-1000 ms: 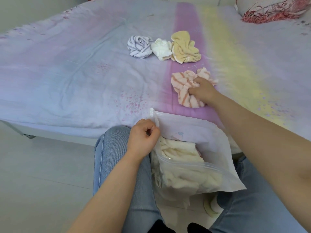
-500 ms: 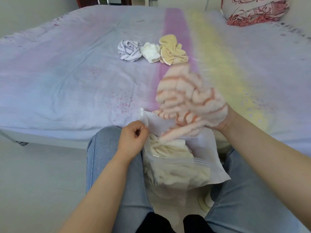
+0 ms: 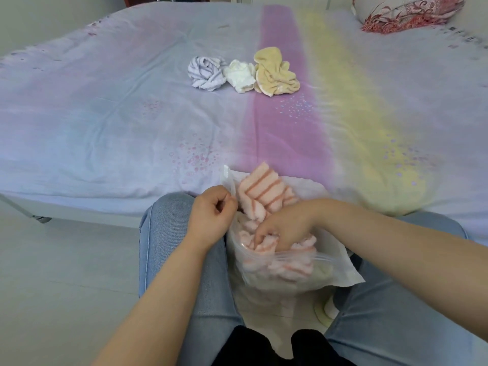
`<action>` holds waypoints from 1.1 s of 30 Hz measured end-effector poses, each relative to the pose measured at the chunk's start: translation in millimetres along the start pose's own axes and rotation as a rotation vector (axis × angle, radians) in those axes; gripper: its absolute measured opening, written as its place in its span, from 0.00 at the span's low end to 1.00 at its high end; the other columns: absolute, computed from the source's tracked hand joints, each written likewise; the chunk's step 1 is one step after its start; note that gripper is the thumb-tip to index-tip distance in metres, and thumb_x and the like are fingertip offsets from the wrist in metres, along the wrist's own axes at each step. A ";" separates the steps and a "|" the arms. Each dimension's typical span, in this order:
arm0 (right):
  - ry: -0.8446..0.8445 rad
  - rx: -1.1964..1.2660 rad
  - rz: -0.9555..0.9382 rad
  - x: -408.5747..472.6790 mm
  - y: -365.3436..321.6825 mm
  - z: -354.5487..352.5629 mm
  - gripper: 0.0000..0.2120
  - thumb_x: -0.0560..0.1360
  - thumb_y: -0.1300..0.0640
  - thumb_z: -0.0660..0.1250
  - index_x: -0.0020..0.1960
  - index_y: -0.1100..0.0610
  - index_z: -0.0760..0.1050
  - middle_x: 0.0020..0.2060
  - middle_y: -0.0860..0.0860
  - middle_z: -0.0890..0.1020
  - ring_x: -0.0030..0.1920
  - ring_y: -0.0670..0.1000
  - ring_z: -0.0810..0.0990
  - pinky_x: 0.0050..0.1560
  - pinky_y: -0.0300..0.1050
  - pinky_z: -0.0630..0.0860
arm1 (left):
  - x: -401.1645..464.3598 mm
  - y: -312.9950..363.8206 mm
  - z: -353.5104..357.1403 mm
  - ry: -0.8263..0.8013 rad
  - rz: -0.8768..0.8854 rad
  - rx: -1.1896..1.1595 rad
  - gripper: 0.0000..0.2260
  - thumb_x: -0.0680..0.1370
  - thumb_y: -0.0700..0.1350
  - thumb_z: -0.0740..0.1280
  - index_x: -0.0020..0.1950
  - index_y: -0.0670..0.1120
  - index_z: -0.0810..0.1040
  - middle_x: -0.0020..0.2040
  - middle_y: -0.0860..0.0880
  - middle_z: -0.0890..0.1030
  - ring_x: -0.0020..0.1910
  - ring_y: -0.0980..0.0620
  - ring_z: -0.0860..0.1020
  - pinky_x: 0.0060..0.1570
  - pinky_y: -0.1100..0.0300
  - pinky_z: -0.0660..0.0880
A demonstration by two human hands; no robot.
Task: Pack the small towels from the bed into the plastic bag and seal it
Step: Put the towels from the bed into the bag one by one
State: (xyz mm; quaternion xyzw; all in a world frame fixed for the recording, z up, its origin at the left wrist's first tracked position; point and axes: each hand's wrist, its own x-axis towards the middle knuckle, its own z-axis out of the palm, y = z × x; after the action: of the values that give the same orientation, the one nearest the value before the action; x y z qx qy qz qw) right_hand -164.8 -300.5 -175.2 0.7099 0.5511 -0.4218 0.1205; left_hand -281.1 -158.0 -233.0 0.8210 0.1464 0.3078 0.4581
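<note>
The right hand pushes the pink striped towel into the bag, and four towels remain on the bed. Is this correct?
Not quite: the head view shows three on the bed, not four: the striped grey towel, white towel and yellow towel. The right hand does push the pink striped towel into the bag.

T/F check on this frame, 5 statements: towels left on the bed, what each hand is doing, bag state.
1. Three towels remain on the bed. True: the striped grey towel, white towel and yellow towel.
2. The left hand pinches the plastic bag rim. True.
3. The right hand is empty above the bed. False: it pushes the pink striped towel into the bag.
4. The bag is sealed. False: its mouth is open.
5. The pink striped towel is fully inside. False: part sticks out.
</note>
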 end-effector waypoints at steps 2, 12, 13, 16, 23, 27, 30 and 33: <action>-0.133 -0.008 0.022 10.9 -4.5 0.1 0.27 0.75 0.54 0.68 0.72 0.50 0.65 0.71 0.48 0.67 0.65 0.47 0.66 0.59 0.37 0.61 | 0.0 -1.4 -0.6 0.007 0.005 0.015 0.12 0.70 0.48 0.60 0.29 0.47 0.64 0.28 0.53 0.66 0.29 0.58 0.65 0.31 0.64 0.63; 0.216 -0.344 0.080 14.2 -6.5 21.9 0.28 0.78 0.50 0.61 0.74 0.40 0.56 0.77 0.51 0.49 0.76 0.60 0.49 0.73 0.59 0.57 | 0.2 -7.8 -7.5 -0.005 0.013 0.050 0.11 0.71 0.48 0.61 0.29 0.49 0.65 0.28 0.54 0.67 0.30 0.56 0.67 0.32 0.65 0.65; 0.117 -0.312 0.052 21.2 0.1 22.5 0.27 0.80 0.50 0.57 0.76 0.41 0.52 0.78 0.49 0.44 0.77 0.59 0.46 0.75 0.58 0.51 | 0.0 -7.9 -7.2 -0.005 0.018 0.052 0.11 0.71 0.48 0.61 0.30 0.47 0.66 0.28 0.54 0.67 0.30 0.56 0.67 0.32 0.65 0.65; -0.072 -0.165 0.085 52.5 16.0 25.1 0.28 0.81 0.46 0.51 0.77 0.43 0.44 0.78 0.47 0.38 0.77 0.54 0.41 0.76 0.56 0.43 | -1.4 -7.7 -5.7 -0.011 0.065 0.063 0.11 0.71 0.46 0.61 0.29 0.47 0.66 0.28 0.54 0.68 0.31 0.56 0.67 0.34 0.62 0.65; 0.010 0.035 0.244 99.5 -6.8 41.3 0.27 0.82 0.43 0.47 0.78 0.49 0.46 0.78 0.47 0.46 0.78 0.52 0.43 0.75 0.50 0.41 | -5.6 -8.8 -12.8 -0.019 0.120 0.167 0.11 0.71 0.48 0.61 0.29 0.49 0.65 0.27 0.55 0.67 0.31 0.59 0.67 0.33 0.61 0.66; 0.006 0.040 0.181 90.6 -6.8 39.9 0.29 0.80 0.39 0.48 0.77 0.43 0.43 0.76 0.43 0.39 0.77 0.50 0.39 0.74 0.51 0.37 | -4.6 -9.8 -18.6 -0.072 0.040 0.164 0.14 0.70 0.50 0.60 0.29 0.43 0.68 0.28 0.50 0.69 0.31 0.51 0.68 0.34 0.53 0.69; 0.042 -0.068 -0.030 69.5 -4.2 24.4 0.32 0.76 0.46 0.62 0.77 0.47 0.53 0.78 0.48 0.49 0.77 0.50 0.47 0.75 0.49 0.43 | -2.1 -10.9 -20.8 -0.109 -0.001 0.122 0.14 0.69 0.50 0.61 0.30 0.41 0.68 0.28 0.46 0.69 0.30 0.50 0.67 0.34 0.51 0.69; 0.317 0.178 -0.191 31.8 -9.7 7.7 0.27 0.71 0.44 0.69 0.68 0.49 0.70 0.65 0.45 0.73 0.65 0.43 0.70 0.69 0.41 0.64 | 1.0 -9.5 -20.4 -0.129 -0.043 0.096 0.13 0.69 0.50 0.61 0.29 0.44 0.67 0.27 0.50 0.68 0.30 0.53 0.66 0.33 0.55 0.67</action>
State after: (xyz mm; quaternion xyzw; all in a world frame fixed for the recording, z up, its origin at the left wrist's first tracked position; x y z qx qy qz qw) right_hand -175.8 -280.2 -200.3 0.7195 0.5886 -0.3616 -0.0716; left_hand -293.0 -138.9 -232.7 0.8568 0.1485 0.2369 0.4332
